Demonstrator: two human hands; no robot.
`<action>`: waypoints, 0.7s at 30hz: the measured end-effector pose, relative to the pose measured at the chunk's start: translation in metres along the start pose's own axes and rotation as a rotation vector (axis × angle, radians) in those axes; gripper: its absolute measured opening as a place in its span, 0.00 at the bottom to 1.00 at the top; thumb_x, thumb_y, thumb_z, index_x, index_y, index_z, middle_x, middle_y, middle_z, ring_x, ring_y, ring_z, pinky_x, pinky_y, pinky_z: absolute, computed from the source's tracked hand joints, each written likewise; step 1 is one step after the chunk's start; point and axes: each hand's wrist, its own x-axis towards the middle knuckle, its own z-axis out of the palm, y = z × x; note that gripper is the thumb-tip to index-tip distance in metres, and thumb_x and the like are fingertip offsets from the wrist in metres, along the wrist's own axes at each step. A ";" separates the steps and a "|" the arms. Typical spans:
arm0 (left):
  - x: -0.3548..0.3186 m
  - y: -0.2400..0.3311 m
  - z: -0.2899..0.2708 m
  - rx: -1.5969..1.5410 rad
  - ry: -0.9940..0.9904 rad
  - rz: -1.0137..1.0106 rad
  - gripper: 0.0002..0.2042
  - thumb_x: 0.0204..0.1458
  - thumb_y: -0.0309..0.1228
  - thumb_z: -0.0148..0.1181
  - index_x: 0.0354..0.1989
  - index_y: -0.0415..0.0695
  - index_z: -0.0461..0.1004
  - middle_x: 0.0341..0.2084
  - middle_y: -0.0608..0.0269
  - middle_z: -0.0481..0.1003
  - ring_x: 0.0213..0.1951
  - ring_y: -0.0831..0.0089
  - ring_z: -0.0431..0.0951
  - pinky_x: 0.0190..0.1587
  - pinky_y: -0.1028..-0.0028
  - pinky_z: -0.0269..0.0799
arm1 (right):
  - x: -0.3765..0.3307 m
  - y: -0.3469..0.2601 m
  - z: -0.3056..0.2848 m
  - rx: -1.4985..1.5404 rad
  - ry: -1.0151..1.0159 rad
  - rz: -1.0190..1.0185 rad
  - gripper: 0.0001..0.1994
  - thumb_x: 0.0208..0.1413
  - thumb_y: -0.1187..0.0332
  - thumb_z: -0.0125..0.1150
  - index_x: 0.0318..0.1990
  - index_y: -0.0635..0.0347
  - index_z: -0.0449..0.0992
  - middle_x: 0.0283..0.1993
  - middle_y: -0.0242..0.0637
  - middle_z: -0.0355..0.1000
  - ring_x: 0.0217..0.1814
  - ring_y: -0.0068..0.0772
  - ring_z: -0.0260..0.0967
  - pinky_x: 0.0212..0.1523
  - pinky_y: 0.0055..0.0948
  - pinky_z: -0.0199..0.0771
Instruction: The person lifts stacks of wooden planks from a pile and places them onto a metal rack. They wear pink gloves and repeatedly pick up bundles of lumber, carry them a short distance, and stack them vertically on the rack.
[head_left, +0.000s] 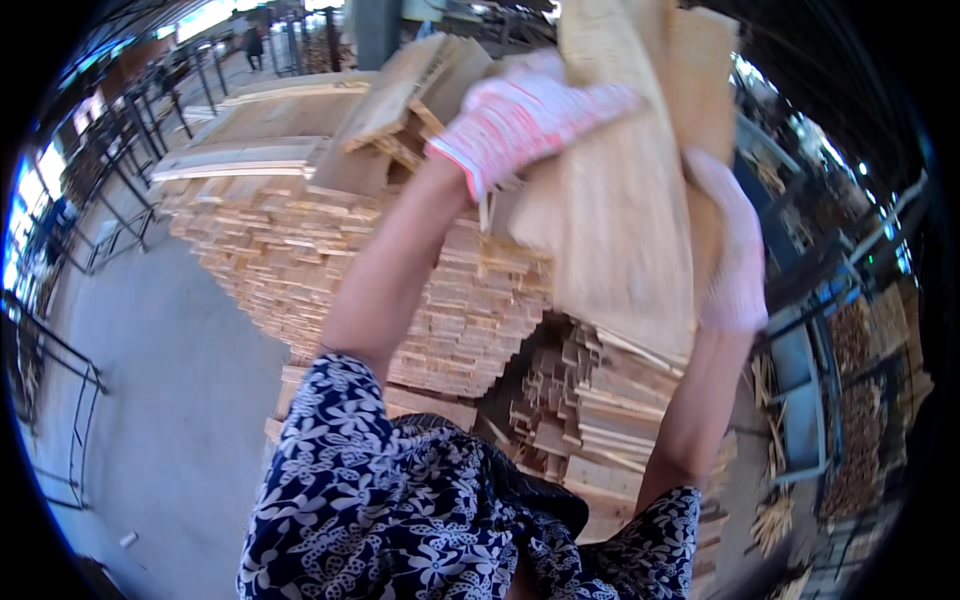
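Both gloved hands are raised and clamped on a bundle of thin boards (615,210): the left hand (525,120) grips its upper face, the right hand (735,250) its right edge, above the stacked lumber pile (300,250).

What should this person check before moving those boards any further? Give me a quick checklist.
1. Left hand gripping the held boards: ok, gloved palm lies flat on them.
2. Right hand supporting the boards' edge: ok.
3. Boards held level: not ok, they tilt.
4. Stack of planks stable: cannot tell; the top layers sit askew.
5. Floor beside the stack free of people: ok in view.
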 end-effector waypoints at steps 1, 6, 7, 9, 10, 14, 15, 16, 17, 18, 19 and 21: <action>0.019 -0.010 -0.028 0.458 0.252 -0.039 0.45 0.50 0.66 0.60 0.65 0.38 0.65 0.55 0.41 0.75 0.56 0.58 0.79 0.58 0.62 0.74 | 0.035 0.005 0.019 0.079 -0.156 -0.097 0.26 0.65 0.57 0.54 0.62 0.69 0.72 0.59 0.42 0.75 0.63 0.37 0.70 0.64 0.36 0.68; 0.051 -0.103 -0.138 0.817 -0.163 -0.087 0.40 0.57 0.63 0.51 0.70 0.45 0.62 0.71 0.48 0.60 0.66 0.53 0.69 0.67 0.62 0.65 | 0.147 0.111 0.092 -0.186 -0.231 0.080 0.23 0.70 0.57 0.47 0.66 0.59 0.69 0.64 0.50 0.70 0.68 0.42 0.66 0.66 0.35 0.67; 0.046 -0.120 -0.149 0.662 -0.253 -0.046 0.37 0.60 0.58 0.52 0.70 0.44 0.62 0.70 0.50 0.62 0.65 0.53 0.69 0.68 0.63 0.63 | 0.156 0.132 0.094 -0.265 -0.236 0.062 0.25 0.69 0.55 0.48 0.67 0.59 0.68 0.65 0.49 0.70 0.68 0.43 0.65 0.67 0.35 0.65; 0.034 -0.137 -0.160 0.458 -0.258 -0.147 0.29 0.63 0.47 0.55 0.68 0.42 0.66 0.66 0.50 0.67 0.65 0.58 0.70 0.70 0.68 0.60 | 0.173 0.163 0.093 -0.122 -0.234 0.089 0.28 0.67 0.51 0.51 0.67 0.58 0.68 0.65 0.47 0.70 0.68 0.42 0.65 0.68 0.34 0.63; 0.026 -0.136 -0.161 0.377 -0.093 -0.089 0.28 0.63 0.44 0.56 0.68 0.42 0.66 0.65 0.51 0.68 0.64 0.59 0.70 0.69 0.69 0.61 | 0.176 0.173 0.090 -0.053 -0.271 0.060 0.29 0.67 0.49 0.52 0.68 0.58 0.68 0.65 0.46 0.70 0.68 0.41 0.65 0.68 0.34 0.62; -0.009 -0.085 -0.137 0.052 0.439 0.130 0.24 0.63 0.34 0.58 0.66 0.37 0.66 0.62 0.46 0.71 0.63 0.59 0.72 0.67 0.67 0.65 | 0.174 0.166 0.078 0.046 -0.188 0.301 0.33 0.63 0.42 0.55 0.67 0.54 0.68 0.61 0.41 0.71 0.62 0.33 0.67 0.62 0.31 0.65; -0.022 -0.066 -0.129 0.081 0.505 0.203 0.24 0.63 0.31 0.57 0.66 0.36 0.65 0.60 0.44 0.72 0.62 0.58 0.72 0.66 0.66 0.67 | 0.169 0.158 0.078 0.018 -0.163 0.289 0.33 0.62 0.41 0.56 0.67 0.53 0.69 0.61 0.40 0.71 0.61 0.31 0.67 0.59 0.29 0.66; -0.038 -0.050 -0.112 0.011 0.556 0.324 0.25 0.62 0.31 0.58 0.66 0.35 0.65 0.59 0.44 0.72 0.62 0.56 0.72 0.64 0.64 0.69 | 0.162 0.149 0.076 -0.003 -0.135 0.288 0.33 0.62 0.41 0.56 0.67 0.53 0.69 0.61 0.40 0.71 0.60 0.30 0.67 0.58 0.27 0.66; -0.062 -0.037 -0.092 -0.010 0.575 0.414 0.25 0.61 0.29 0.58 0.66 0.33 0.65 0.58 0.44 0.72 0.61 0.54 0.72 0.65 0.61 0.68 | 0.154 0.141 0.075 -0.029 -0.097 0.295 0.33 0.62 0.40 0.56 0.67 0.52 0.69 0.61 0.39 0.71 0.60 0.29 0.67 0.57 0.26 0.66; -0.082 -0.026 -0.076 0.153 0.605 0.479 0.26 0.57 0.27 0.61 0.64 0.33 0.67 0.56 0.43 0.73 0.59 0.52 0.74 0.63 0.60 0.70 | 0.145 0.134 0.071 -0.035 -0.045 0.308 0.34 0.61 0.39 0.56 0.67 0.51 0.69 0.62 0.37 0.70 0.57 0.28 0.68 0.55 0.24 0.65; -0.100 -0.018 -0.064 0.330 0.544 0.576 0.27 0.52 0.26 0.66 0.62 0.33 0.69 0.54 0.43 0.75 0.56 0.50 0.75 0.60 0.59 0.71 | 0.135 0.132 0.068 0.020 0.019 0.310 0.35 0.60 0.38 0.57 0.68 0.50 0.68 0.62 0.39 0.71 0.60 0.32 0.67 0.59 0.32 0.63; -0.127 -0.013 -0.036 0.230 0.366 0.785 0.28 0.47 0.26 0.70 0.59 0.35 0.72 0.50 0.46 0.77 0.52 0.50 0.77 0.56 0.57 0.73 | 0.118 0.136 0.048 0.118 0.118 0.208 0.38 0.57 0.36 0.60 0.70 0.47 0.66 0.62 0.41 0.71 0.65 0.41 0.65 0.67 0.49 0.58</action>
